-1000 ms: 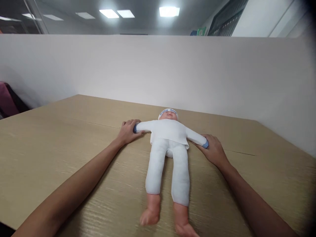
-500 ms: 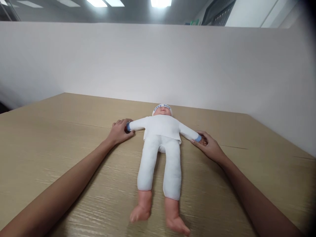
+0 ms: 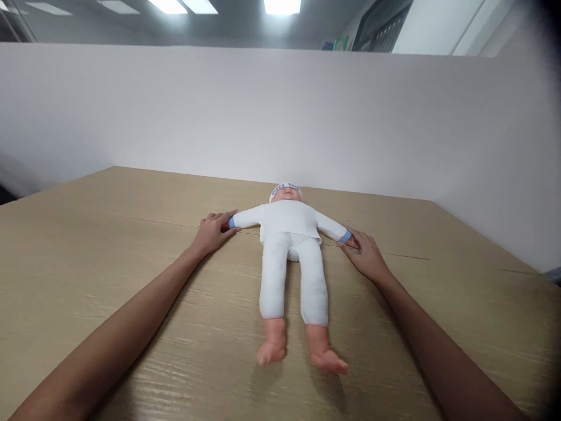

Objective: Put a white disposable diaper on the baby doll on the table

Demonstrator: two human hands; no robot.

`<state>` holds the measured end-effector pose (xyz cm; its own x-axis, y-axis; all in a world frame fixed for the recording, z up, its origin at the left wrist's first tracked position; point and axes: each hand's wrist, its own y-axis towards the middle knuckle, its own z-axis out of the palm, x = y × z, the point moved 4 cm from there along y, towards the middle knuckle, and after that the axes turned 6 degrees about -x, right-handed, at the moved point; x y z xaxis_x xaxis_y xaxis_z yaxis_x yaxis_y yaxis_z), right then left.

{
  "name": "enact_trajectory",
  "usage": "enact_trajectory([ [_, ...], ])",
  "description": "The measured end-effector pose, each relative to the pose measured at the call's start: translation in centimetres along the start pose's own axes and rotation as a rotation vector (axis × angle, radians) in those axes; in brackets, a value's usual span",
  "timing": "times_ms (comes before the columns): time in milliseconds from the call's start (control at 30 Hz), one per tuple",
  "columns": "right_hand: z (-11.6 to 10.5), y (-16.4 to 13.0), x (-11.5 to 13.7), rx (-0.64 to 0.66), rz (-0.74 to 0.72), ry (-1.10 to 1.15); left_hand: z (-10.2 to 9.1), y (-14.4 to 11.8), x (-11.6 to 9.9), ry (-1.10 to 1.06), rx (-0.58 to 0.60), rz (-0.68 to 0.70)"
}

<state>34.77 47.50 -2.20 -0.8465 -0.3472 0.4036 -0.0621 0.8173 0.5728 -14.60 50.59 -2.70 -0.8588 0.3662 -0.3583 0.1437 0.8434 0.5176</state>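
A baby doll (image 3: 291,225) in a white top, white trousers and a white cap with blue lettering lies on its back, head away from me. Its arms are spread wide, and both sleeves end in blue cuffs. My left hand (image 3: 213,232) is closed around the doll's hand on the left, fingers on the far side and thumb on the near side. On the right, my right hand (image 3: 366,254) grips the doll's other hand just past the cuff. The doll's bare feet point toward me, with shadows below them.
The doll is on a wide wooden table (image 3: 109,280) with a thin seam running across it. A pale partition (image 3: 272,117) rises along the table's far edge. Beyond it show ceiling lights (image 3: 281,6).
The doll's legs and feet have shifted to the right and farther from me. My right hand has moved slightly left with the doll's hand; my left hand has barely moved.
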Motion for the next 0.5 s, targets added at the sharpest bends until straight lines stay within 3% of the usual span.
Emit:
enact_trajectory([
  [200, -1.2, -3.0, 1.9, -0.143, 0.107, -0.043, -2.3, -2.5, -2.3, -0.032, -0.096, -0.043],
  [333, -4.4, -6.3, 7.9, -0.292, 0.196, 0.041, -5.7, -5.0, -6.6, -0.236, -0.198, -0.063],
  [433, -8.2, -11.5, 13.8, -0.343, 0.241, 0.231, -8.3, -9.8, -11.4, -0.370, -0.192, -0.072],
  [500, -10.5, -17.3, 16.5, -0.336, 0.313, 0.301, -9.3, -15.5, -14.4, -0.666, -0.128, -0.192],
])
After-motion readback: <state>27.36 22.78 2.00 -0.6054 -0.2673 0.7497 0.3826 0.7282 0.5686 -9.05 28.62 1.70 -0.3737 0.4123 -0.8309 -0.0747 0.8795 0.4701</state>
